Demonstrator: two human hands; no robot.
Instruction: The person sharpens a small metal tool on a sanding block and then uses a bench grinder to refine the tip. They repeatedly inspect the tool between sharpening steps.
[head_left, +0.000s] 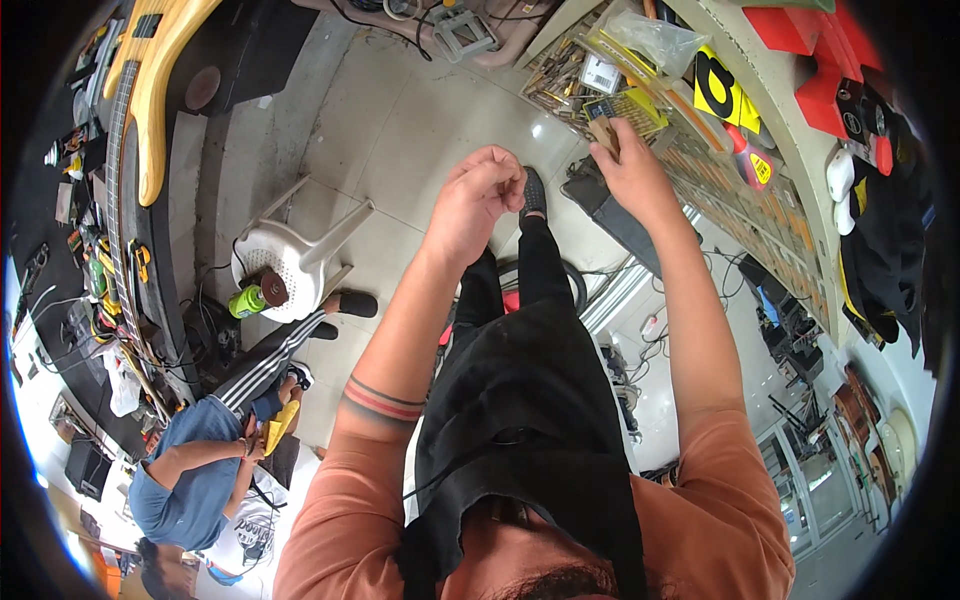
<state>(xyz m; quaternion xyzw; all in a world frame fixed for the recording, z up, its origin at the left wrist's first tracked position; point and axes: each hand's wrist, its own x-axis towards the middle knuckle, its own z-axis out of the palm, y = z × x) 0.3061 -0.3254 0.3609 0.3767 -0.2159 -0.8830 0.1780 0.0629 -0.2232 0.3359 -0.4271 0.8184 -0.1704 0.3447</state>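
Observation:
My left hand is raised in front of me with its fingers curled and pressed together; what they hold, if anything, is hidden. Farther right, my right hand pinches a small flat tan piece that looks like wood or card. It hovers at the near side of a shelf tray crowded with bits and small tools. Right by that hand lies a yellow-framed set of thin pieces. A red and yellow bottle stands farther right.
A white plastic stool at left bears a green can. Beyond it a co-worker in a blue shirt holds something yellow. An electric bass lies along the left bench. Cables trail over the floor at right.

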